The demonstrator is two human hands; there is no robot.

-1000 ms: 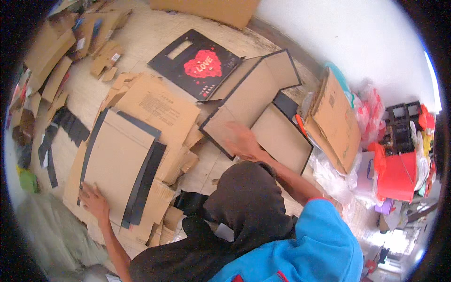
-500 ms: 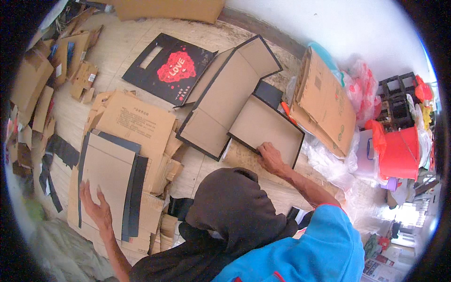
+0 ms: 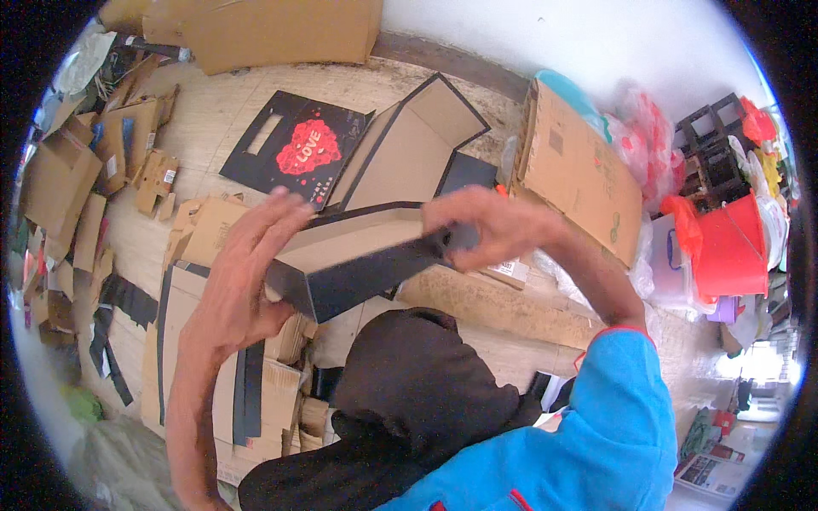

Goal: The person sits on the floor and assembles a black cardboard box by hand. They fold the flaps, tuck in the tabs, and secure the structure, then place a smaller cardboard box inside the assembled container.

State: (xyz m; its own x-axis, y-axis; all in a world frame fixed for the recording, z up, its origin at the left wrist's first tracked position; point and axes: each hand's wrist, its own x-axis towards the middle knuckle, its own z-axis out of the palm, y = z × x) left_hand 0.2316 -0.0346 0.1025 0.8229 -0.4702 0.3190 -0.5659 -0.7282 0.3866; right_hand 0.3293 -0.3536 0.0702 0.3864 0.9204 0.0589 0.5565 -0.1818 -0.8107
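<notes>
Raised in front of me is a shallow box tray, black outside and tan inside, tilted so its long black side faces me. My left hand grips its left end, fingers along the outside and thumb below. My right hand, slightly blurred, is closed round the right end. Behind the tray, on the floor, lies an open black box with a tan lining. Its flap carries a red floral heart and a cut-out slot. A tan board with black edges lies partly behind my left forearm.
Flattened cardboard is stacked under the board at left, with more cardboard pieces beyond. A large flat carton leans near the wall at right. Beyond it stand a red bucket and black crates. Black scraps lie far left.
The tray has been lifted off the floor at right and brought to the middle. My left hand has left the tan board and taken the tray's other end.
</notes>
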